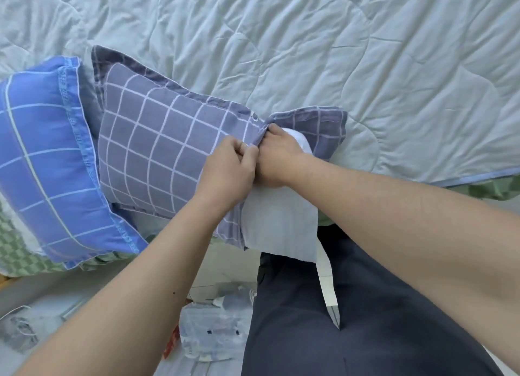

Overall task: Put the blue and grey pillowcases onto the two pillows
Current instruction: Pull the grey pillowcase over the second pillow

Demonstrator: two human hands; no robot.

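Two pillows lie side by side at the near edge of the bed, on a pale green quilt (337, 51). The one on the left is fully inside the blue pillowcase (47, 156), which has a pattern of thin white lines. The second one is mostly inside the grey pillowcase (157, 147), also with a white grid, but its white pillow (278, 223) sticks out from the open end toward the person and hangs a little over the bed edge.

Both hands are together at that open end, touching each other. The left hand (228, 170) has its fingers curled and pinches the grey fabric at the edge of the opening. The right hand (277, 161) is just beside it, fingers curled on the same edge, partly pushed in between the cloth and the white pillow. A flap of the grey case stands up behind the right hand.

Below the arms, the person's dark trousers (351, 333) are visible, and some plastic bags (208, 327) lie on the floor.
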